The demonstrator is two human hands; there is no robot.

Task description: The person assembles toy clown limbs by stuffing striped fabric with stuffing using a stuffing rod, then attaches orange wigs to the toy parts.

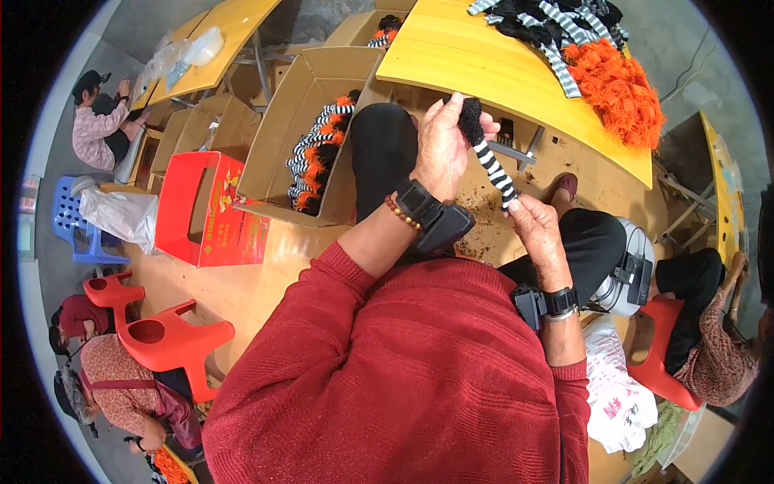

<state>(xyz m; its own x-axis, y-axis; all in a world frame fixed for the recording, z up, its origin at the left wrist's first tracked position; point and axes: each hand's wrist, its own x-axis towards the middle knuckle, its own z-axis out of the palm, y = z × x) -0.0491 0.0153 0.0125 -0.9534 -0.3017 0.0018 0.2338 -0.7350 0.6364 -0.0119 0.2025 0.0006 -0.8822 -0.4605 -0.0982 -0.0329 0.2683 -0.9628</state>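
Note:
A slim black-and-white striped knit tube [493, 171] with a fuzzy black end [470, 121] hangs between my two hands, slanting down to the right. My left hand [443, 145] is closed on the black end, thumb and fingers wrapped about it. Lower and to the right, my right hand [537, 232] pinches the striped tip. Left of my knee, an open cardboard box [278, 121] holds several similar striped pieces [314, 165] with black and orange tufts. The inside of the tube cannot be seen.
Ahead stands a yellow table [459, 60] bearing striped pieces [556, 32] and fluffy orange pieces [617, 93]. A red carton [205, 210] and red stools [173, 339] are at left. Dark scraps [476, 222] litter the floor. Several people sit around; a white bag [617, 395] lies at right.

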